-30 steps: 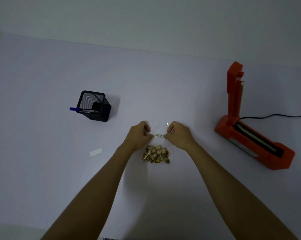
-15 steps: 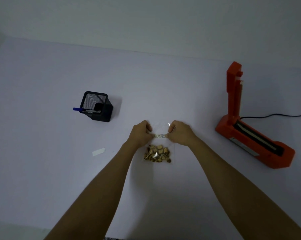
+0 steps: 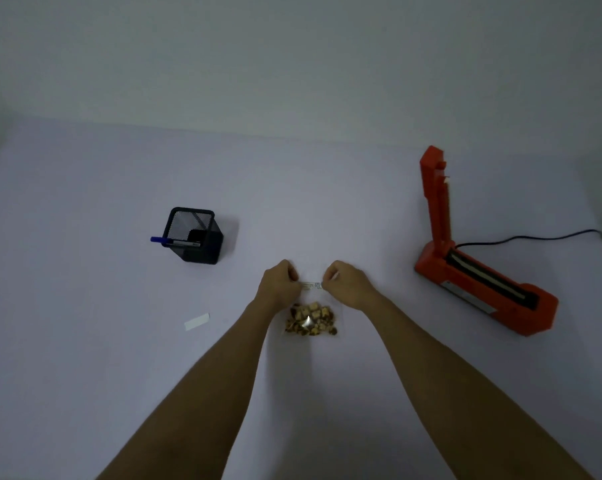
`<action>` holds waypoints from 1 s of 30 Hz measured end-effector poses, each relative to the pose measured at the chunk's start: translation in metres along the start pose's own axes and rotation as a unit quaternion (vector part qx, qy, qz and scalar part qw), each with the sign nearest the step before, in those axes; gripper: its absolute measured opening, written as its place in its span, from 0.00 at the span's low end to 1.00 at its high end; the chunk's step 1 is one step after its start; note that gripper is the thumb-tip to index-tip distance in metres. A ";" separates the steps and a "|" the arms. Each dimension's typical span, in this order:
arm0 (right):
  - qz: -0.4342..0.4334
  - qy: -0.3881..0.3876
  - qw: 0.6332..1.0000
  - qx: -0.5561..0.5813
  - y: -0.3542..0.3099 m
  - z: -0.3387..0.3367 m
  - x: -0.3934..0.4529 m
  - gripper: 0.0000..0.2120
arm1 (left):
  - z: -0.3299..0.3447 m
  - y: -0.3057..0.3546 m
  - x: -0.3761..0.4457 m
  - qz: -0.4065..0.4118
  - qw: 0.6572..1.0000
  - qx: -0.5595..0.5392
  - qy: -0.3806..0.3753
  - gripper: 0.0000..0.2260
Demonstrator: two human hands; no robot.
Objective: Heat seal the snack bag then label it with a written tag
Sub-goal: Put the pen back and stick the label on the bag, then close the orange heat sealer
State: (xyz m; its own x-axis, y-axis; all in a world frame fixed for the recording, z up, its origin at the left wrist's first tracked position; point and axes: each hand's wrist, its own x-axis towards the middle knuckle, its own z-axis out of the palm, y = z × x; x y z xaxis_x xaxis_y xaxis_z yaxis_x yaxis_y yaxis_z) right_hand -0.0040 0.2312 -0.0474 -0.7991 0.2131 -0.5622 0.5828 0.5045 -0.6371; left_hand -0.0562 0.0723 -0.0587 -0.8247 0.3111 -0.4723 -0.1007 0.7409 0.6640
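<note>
A clear snack bag (image 3: 310, 318) with brown snack pieces lies flat on the white table, in front of me. My left hand (image 3: 279, 283) pinches the bag's top edge at its left corner. My right hand (image 3: 346, 283) pinches the same edge at its right corner. A printed strip on the bag shows between my two hands. The orange heat sealer (image 3: 479, 271) stands to the right with its arm raised upright. A small white paper tag (image 3: 197, 321) lies on the table to the left of the bag.
A black mesh pen holder (image 3: 196, 235) stands at the left, with a blue-capped pen (image 3: 173, 241) sticking out. The sealer's black cord (image 3: 535, 236) runs off to the right. The white table (image 3: 85, 341) meets a pale wall at the back.
My two hands have stayed pinched on the bag's top edge. The bag, the sealer and the tag have kept their places; only the view has shifted a little.
</note>
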 end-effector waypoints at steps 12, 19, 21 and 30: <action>0.000 0.158 0.987 0.038 0.023 0.026 -0.095 0.14 | -0.022 -0.021 -0.072 0.025 0.999 0.041 0.013 0.10; 0.023 0.138 0.985 0.098 0.029 0.044 -0.124 0.42 | -0.013 -0.032 -0.107 0.012 1.000 -0.009 -0.004 0.19; 0.047 0.130 0.984 0.111 0.034 0.049 -0.124 0.45 | -0.007 -0.033 -0.111 0.002 1.000 -0.022 -0.012 0.20; 0.043 0.131 0.981 0.138 0.032 0.051 -0.085 0.33 | 0.010 -0.029 -0.088 0.000 0.997 -0.068 0.043 0.11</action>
State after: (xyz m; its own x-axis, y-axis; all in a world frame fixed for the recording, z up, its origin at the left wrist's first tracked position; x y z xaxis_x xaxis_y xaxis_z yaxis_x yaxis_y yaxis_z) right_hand 0.0899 0.1871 -0.0470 -0.7342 0.4717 -0.4884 0.6392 0.2374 -0.7315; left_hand 0.0245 0.0298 -0.0420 -0.8691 0.2551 -0.4239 -0.1698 0.6509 0.7399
